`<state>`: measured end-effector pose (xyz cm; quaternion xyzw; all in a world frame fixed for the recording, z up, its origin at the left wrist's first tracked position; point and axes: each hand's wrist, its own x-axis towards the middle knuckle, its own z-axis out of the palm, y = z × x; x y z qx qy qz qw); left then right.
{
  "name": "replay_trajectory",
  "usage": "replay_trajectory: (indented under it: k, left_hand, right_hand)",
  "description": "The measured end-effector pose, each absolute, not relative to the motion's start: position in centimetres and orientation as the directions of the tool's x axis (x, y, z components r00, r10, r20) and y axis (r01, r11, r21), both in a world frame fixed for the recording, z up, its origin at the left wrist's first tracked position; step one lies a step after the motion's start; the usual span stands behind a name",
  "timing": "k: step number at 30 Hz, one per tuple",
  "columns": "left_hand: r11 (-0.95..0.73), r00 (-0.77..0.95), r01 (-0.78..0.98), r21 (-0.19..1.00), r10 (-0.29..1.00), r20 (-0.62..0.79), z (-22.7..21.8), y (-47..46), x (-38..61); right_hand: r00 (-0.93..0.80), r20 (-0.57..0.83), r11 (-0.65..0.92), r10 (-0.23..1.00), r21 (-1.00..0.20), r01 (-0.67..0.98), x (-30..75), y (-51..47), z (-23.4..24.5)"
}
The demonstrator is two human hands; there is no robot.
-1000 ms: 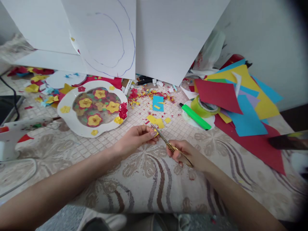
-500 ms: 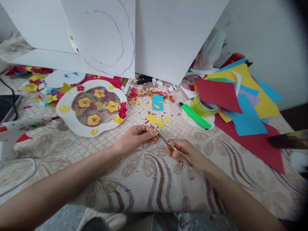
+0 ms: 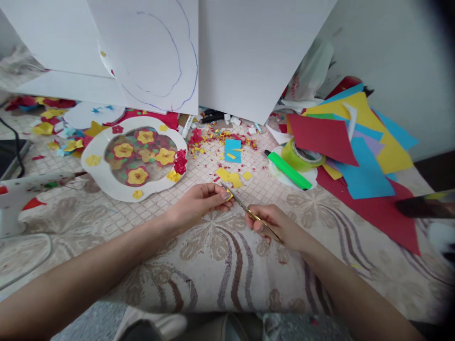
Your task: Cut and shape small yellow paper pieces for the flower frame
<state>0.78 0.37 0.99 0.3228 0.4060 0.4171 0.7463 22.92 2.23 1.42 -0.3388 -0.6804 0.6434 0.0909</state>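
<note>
Between the thumb and fingers of my left hand (image 3: 206, 200) is a small piece of yellow paper (image 3: 229, 193). My right hand (image 3: 272, 223) is closed around gold-handled scissors (image 3: 254, 215), whose blades reach up and left to the yellow piece. Whether the blades have paper between them is too small to tell. Just beyond my fingertips lie several yellow paper squares (image 3: 234, 179). Behind them is a blue paper piece (image 3: 232, 150) with yellow slips on it, amid red and yellow scraps.
On the left stands a white scalloped frame (image 3: 93, 174) with paper flowers, beside a white glue gun (image 3: 10, 206). To the right are a green highlighter (image 3: 289, 171), a roll of tape (image 3: 297, 158) and coloured paper sheets (image 3: 368, 170). White boards (image 3: 245, 52) rise behind.
The whole view has shifted very slightly. Both hands keep nearly the same pose, with the scissors still at the yellow paper.
</note>
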Motion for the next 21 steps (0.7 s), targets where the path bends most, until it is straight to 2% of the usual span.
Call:
replay_trajectory:
  k: [10, 21]
  left_hand:
    - [0.441, 0.343, -0.339, 0.831, 0.881, -0.327, 1.19, 0.39, 0.54]
    - [0.441, 0.35, -0.331, 0.834, 0.878, -0.326, 1.23, 0.37, 0.48]
  right_hand:
    - [-0.765, -0.311, -0.072, 0.565, -0.941, 0.33, 23.14, 2.33, 1.28]
    - [-0.777, -0.275, -0.007, 0.566, -0.944, 0.329, 23.13, 2.33, 1.35]
